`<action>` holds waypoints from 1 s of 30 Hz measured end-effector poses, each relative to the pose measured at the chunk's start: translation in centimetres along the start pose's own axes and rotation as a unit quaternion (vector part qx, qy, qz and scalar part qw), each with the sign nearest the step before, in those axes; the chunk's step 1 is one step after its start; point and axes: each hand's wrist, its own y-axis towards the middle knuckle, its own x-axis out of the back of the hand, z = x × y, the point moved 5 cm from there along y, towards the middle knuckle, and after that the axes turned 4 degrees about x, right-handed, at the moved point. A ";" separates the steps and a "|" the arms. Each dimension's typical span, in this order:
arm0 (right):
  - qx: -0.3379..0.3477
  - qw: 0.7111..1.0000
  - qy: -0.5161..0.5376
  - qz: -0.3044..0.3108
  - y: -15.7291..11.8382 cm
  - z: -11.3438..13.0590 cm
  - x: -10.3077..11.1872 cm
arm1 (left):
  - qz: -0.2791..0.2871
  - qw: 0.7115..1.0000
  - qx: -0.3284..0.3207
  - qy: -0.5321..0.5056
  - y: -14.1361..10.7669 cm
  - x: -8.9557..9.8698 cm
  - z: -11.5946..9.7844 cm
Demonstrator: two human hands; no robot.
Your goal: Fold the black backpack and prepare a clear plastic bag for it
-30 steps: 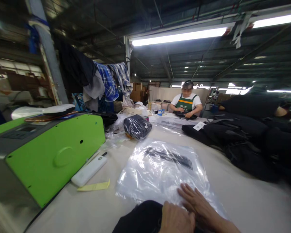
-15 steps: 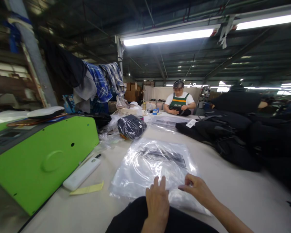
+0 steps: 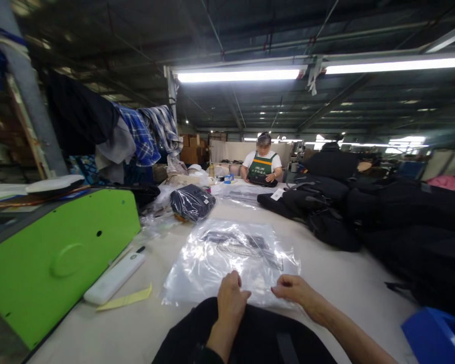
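A clear plastic bag with dark printing lies flat in front of me, its near edge by my hands. On that edge rests my left hand, fingers bent and drawn together against the film, thumb to the right. My right hand is closed at the bag's near right part, thumb and fingertips pinched on the film. Below both hands a black fabric item with a greyish strip fills the near edge; its kind is unclear.
A green machine stands left, with a white device and yellow strip beside it. Ahead is a plastic-wrapped dark bundle. Black bags are piled right, above a blue container. A co-worker handles a black item opposite.
My left hand has gone from spread fingers on the film to bent, gathered ones. My right hand stays pinched at the bag's edge. The view has turned right, bringing in the blue container.
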 end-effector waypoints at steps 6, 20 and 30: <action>-0.053 0.987 -0.151 -0.019 0.9 0.3 1.1 | -0.018 0.999 -0.027 -0.005 0.1 0.3 -0.1; -0.102 0.897 -0.411 -0.129 -4.4 0.0 1.4 | -0.065 0.980 0.008 0.187 0.3 4.7 2.0; -0.141 0.939 -0.281 -0.139 -8.6 -6.0 2.1 | -0.047 0.967 0.125 0.219 0.3 9.1 8.9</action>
